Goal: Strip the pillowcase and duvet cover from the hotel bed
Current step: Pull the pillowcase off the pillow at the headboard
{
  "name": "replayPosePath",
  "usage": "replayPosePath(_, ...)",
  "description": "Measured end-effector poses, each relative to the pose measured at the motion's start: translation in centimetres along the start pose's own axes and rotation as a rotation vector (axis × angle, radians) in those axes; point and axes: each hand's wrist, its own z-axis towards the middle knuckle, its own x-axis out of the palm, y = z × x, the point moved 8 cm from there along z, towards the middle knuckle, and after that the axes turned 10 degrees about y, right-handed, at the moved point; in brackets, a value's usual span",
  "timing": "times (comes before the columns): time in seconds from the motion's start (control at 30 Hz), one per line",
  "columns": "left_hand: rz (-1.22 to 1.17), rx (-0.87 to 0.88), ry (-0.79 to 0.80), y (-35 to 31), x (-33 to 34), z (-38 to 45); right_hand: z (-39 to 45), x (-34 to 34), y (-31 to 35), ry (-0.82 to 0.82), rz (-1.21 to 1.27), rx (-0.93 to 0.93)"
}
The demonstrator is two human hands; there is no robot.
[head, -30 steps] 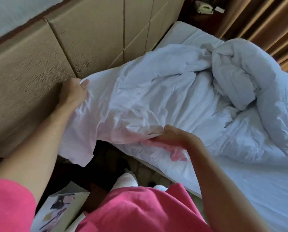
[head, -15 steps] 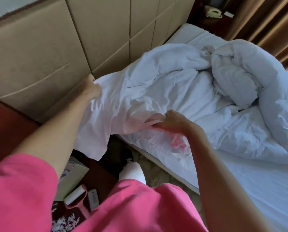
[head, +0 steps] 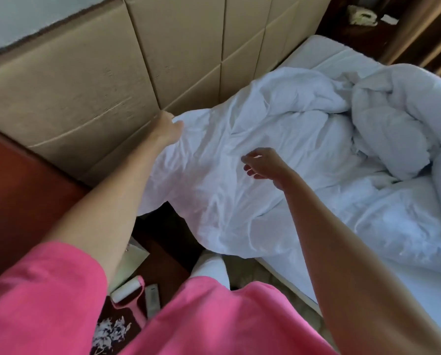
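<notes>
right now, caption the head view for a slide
Left hand grips crumpled white fabric cover by the beige headboard; right hand hovers.

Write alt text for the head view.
A person's left hand grips a corner of a white cover by the tan headboard, while the right hand hovers open above it; a bunched duvet lies beyond.

Two hands: the left hand [head: 168, 127] and the right hand [head: 264, 163]. One white cover [head: 214, 180] hanging over the bed edge, one bunched duvet [head: 398, 119], one bed [head: 419, 290], one lint roller [head: 127, 293], one remote [head: 152, 299], one phone [head: 362, 14] on the far table
</notes>
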Motion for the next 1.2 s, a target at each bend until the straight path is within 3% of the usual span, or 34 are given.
replayPosePath(0.17, 0.015, -0.013, 0.096, 1.6, 1.0, 0.5, 5.9, 2.1, 0.2, 0.041, 0.377, 0.144)
replayPosePath(0.27, 0.011, 0.013, 0.301, 1.1, 1.3, 0.2, 8.7, 4.1, 1.0, 0.104, 0.600, 0.172)
replayPosePath(0.33, 0.091, -0.010, 0.478, 0.8, 1.7, 0.3, 10.4, 4.6, 1.8, 0.060, 0.635, 0.158)
replayPosePath(0.4, 0.185, -0.020, 0.551, 0.7, 1.7, 1.2, 11.8, 4.4, 2.8, -0.023, 0.540, 0.147)
replayPosePath(0.53, 0.225, 0.026, 0.431, -1.3, -0.1, 3.7, 13.7, 4.0, 7.3, -0.079, 0.398, 0.015)
replayPosePath(0.6, 0.217, 0.026, 0.466, -2.6, -0.2, 4.5, 14.6, 4.0, 9.7, -0.051, 0.389, -0.038)
replayPosePath(0.73, 0.538, -0.008, 0.338, -4.0, 1.3, 7.1, 16.7, 4.2, 11.8, 0.052, 0.366, -0.070)
replayPosePath(0.9, 0.311, 0.015, 0.034, -3.4, 1.5, 10.2, 18.1, 4.1, 11.2, 0.194, 0.320, 0.012)
replayPosePath(1.0, 0.240, 0.066, 0.095, -2.2, 0.9, 11.1, 19.0, 2.7, 9.2, 0.144, 0.506, 0.152)
replayPosePath(1.2, 0.314, 0.309, 0.398, -6.5, 0.7, 9.6, 20.9, -0.3, 9.3, 0.040, 0.819, 0.343)
